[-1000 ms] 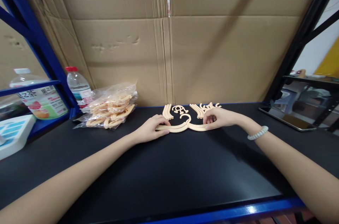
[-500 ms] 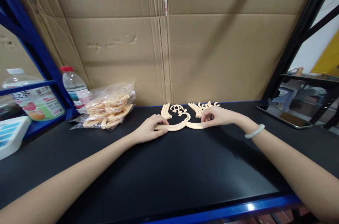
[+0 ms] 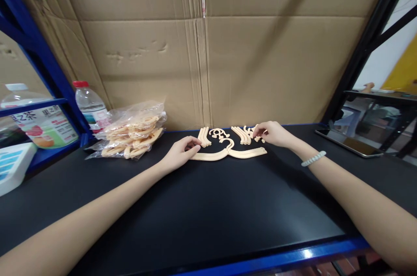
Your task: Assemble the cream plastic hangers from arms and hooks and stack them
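A cream plastic hanger (image 3: pixel 228 153) lies flat on the black shelf top (image 3: pixel 208 206), its hook pointing away from me. My left hand (image 3: pixel 179 153) rests at its left end, fingertips touching the arm. Behind it lie loose cream hanger pieces: curved arms on the left (image 3: pixel 203 135), hook parts in the middle (image 3: pixel 219 133), and more arms on the right (image 3: pixel 243 134). My right hand (image 3: pixel 272 133) is at the right pile, fingers pinching one of the small pieces there; a pale bead bracelet (image 3: pixel 313 158) is on that wrist.
A clear bag of cream hanger parts (image 3: pixel 132 134) lies at left, with a water bottle (image 3: pixel 87 106) behind it. A flattened cardboard wall (image 3: pixel 208 50) backs the shelf. A tablet (image 3: pixel 350 143) lies at right. Blue rack posts (image 3: pixel 39 50) stand left; a second bottle (image 3: pixel 35 121) lies beyond.
My right hand has lifted off the hanger's right arm and moved back to the right pile of pieces. My left hand slid slightly off the hanger's left end.
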`<state>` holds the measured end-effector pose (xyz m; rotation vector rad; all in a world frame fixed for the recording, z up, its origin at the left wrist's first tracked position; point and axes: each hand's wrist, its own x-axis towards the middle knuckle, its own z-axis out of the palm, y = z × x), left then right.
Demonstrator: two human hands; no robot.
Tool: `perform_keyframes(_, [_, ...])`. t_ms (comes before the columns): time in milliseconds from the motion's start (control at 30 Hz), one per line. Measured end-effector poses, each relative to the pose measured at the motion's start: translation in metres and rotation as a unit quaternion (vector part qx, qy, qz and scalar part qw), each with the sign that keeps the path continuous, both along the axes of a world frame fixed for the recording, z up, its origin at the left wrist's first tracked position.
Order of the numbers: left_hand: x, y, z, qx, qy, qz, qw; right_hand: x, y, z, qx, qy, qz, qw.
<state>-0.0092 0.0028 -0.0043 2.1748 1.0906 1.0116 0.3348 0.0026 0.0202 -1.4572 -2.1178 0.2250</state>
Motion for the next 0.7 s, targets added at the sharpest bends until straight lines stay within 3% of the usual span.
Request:
perform_keyframes(333, [0.002,-0.001,0.000,-0.006,0.000,0.004,1.000,0.015,0.005,0.002,0.064,0.060,-0.147,0.985])
perform_keyframes(567, [0.002,-0.009,0.005,0.096,0.124,-0.079,0.985,0.018,0.009,-0.001,0.083,0.079,-0.180,0.977])
perform_keyframes(700, [0.002,-0.010,0.007,0.117,0.156,-0.092,0.976,0.016,0.009,-0.002,0.085,0.080,-0.184,0.976])
